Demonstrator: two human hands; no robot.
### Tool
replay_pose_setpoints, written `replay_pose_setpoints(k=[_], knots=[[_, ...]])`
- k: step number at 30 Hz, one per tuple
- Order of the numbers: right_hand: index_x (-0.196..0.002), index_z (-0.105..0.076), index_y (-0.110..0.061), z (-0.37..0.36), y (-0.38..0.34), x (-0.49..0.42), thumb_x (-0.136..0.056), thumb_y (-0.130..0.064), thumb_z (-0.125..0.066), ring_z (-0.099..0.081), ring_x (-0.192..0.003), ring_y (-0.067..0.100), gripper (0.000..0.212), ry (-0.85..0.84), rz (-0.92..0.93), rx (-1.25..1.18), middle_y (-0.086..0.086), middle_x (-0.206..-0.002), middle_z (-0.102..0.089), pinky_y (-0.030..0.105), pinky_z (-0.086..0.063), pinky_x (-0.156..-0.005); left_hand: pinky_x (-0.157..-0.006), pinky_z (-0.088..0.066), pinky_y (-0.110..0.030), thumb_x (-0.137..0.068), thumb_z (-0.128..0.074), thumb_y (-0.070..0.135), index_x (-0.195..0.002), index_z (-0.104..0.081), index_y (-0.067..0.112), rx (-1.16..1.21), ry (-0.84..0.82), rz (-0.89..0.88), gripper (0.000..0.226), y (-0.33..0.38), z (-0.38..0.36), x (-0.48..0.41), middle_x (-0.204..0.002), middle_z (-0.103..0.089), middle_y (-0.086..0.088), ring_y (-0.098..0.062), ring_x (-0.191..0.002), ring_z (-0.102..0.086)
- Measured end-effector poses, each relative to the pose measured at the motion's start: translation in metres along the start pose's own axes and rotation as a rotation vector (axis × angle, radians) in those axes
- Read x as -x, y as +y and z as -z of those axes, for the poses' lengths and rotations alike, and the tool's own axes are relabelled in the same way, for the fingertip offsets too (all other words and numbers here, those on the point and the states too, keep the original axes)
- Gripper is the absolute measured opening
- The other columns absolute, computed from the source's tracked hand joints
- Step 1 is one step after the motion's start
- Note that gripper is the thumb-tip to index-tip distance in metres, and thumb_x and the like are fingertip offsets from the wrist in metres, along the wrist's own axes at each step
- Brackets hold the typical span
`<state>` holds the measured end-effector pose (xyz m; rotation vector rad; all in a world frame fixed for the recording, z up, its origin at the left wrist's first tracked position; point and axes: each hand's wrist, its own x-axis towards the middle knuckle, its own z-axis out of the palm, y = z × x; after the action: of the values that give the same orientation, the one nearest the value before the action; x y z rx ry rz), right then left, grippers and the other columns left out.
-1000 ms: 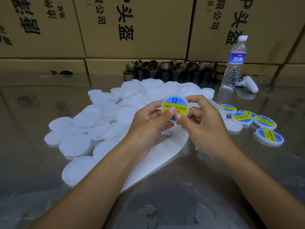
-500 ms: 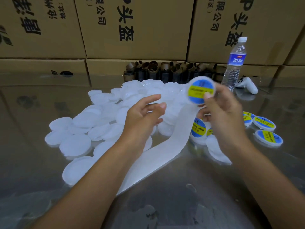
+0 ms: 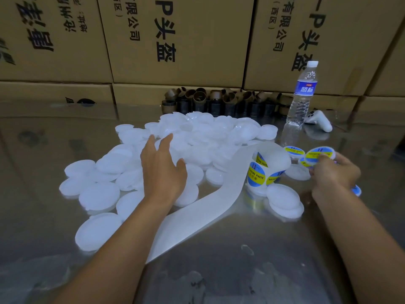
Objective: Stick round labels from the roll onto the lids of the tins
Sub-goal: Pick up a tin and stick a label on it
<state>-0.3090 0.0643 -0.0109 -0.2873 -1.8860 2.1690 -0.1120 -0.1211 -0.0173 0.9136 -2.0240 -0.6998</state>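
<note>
Labelled lid (image 3: 318, 155) pinched in right hand (image 3: 335, 172)
Left hand (image 3: 163, 170) hovered splayed over plain white lids (image 3: 98, 196) — label roll (image 3: 266, 167) between.

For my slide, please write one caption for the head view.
Right hand sets a labelled lid aside while the open left hand reaches over unlabelled white lids.
</note>
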Motion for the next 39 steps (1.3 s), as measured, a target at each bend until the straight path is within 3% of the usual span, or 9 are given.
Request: replay_pose_setpoints(k=[5,8,11,13,17,21,24,30,39], knots=[[-0.081,-0.057,-0.013,0.005,0.004,-0.008,-0.085,-0.01,-0.063,-0.054,-0.085,0.02,0.008,-0.067,-0.122,0.095,0.005,-0.093,-0.059,0.035,-0.049,-0.081,-0.116,-0.018,-0.036,-0.095,-0.054,0.015,-0.151,-0.026,0.02,-0.171,-0.102,-0.022,0.062,-0.005,0.0,-0.003,-0.155,-0.029,-0.012,-0.027,-0.144,-0.022],[-0.068,-0.041,-0.013,0.004,0.004,-0.012,-0.087,-0.012,-0.058,-0.048,-0.084,0.02,0.026,-0.04,-0.127,0.112,0.006,-0.089,-0.052,0.029,-0.038,-0.073,-0.107,-0.029,-0.037,-0.094,-0.055,0.013,-0.149,-0.031,0.018,-0.213,-0.057,-0.027,0.061,-0.006,-0.002,-0.003,-0.142,-0.048,-0.012,-0.032,-0.131,-0.04],[-0.084,-0.053,0.0,-0.001,0.002,-0.005,-0.088,-0.012,-0.052,-0.045,-0.086,0.025,0.013,-0.014,-0.019,0.198,0.011,-0.089,-0.053,0.028,-0.035,-0.074,-0.104,-0.031,-0.039,-0.094,-0.057,0.018,-0.148,-0.034,0.02,-0.209,-0.03,-0.01,0.059,-0.005,-0.002,-0.004,-0.14,-0.05,-0.011,-0.034,-0.127,-0.042],[-0.116,-0.055,0.004,-0.003,0.001,0.0,-0.09,-0.013,-0.053,-0.051,-0.111,0.031,0.032,-0.065,0.071,0.245,0.013,-0.117,-0.059,0.028,-0.039,-0.092,-0.104,-0.03,-0.038,-0.094,-0.058,0.021,-0.145,-0.04,0.02,-0.136,0.012,-0.033,0.054,-0.003,-0.001,-0.004,-0.141,-0.05,-0.009,-0.032,-0.129,-0.04],[-0.143,-0.037,-0.006,-0.003,-0.002,0.017,-0.091,-0.012,-0.053,-0.017,-0.145,0.025,0.055,-0.152,0.305,0.429,0.013,-0.155,-0.026,0.038,-0.016,-0.117,-0.103,-0.036,-0.031,-0.095,-0.057,0.031,-0.14,-0.047,0.025,0.264,0.054,-0.086,0.046,0.012,0.003,0.001,-0.137,-0.052,0.003,-0.018,-0.125,-0.044],[-0.133,-0.052,-0.01,-0.004,-0.005,0.044,-0.092,-0.012,-0.052,-0.031,-0.139,0.024,0.041,-0.25,0.552,0.338,0.012,-0.147,-0.04,0.039,-0.024,-0.113,-0.083,-0.045,-0.024,-0.099,-0.048,0.03,-0.124,-0.058,0.033,0.933,-0.291,0.166,0.027,0.03,0.008,0.002,-0.122,-0.059,0.007,-0.01,-0.104,-0.055],[-0.119,-0.061,-0.012,-0.006,-0.009,0.071,-0.093,-0.009,-0.052,-0.043,-0.128,0.016,0.027,-0.379,0.762,0.221,0.006,-0.132,-0.053,0.02,-0.029,-0.105,-0.079,-0.047,-0.028,-0.097,-0.045,0.034,-0.11,-0.066,0.026,1.308,-0.544,0.436,0.026,0.032,0.012,0.004,-0.105,-0.068,-0.008,-0.021,-0.09,-0.058],[-0.11,-0.067,-0.012,-0.007,-0.009,0.102,-0.091,-0.02,-0.051,-0.052,-0.108,0.018,0.026,-0.644,1.048,0.215,0.002,-0.107,-0.059,0.014,-0.033,-0.093,-0.076,-0.048,-0.03,-0.092,-0.044,0.049,-0.1,-0.075,0.021,1.301,-0.749,0.46,0.042,0.03,0.007,0.008,-0.094,-0.069,-0.013,-0.019,-0.072,-0.063],[-0.111,-0.067,-0.02,-0.012,-0.002,0.103,-0.082,-0.037,-0.06,-0.046,-0.102,0.009,0.034,-0.728,1.013,0.328,-0.009,-0.101,-0.05,0.019,-0.031,-0.09,-0.083,-0.057,-0.041,-0.083,-0.051,0.026,-0.117,-0.063,0.006,1.566,-0.886,0.464,0.041,0.03,0.0,0.008,-0.112,-0.064,-0.024,-0.032,-0.101,-0.063]])
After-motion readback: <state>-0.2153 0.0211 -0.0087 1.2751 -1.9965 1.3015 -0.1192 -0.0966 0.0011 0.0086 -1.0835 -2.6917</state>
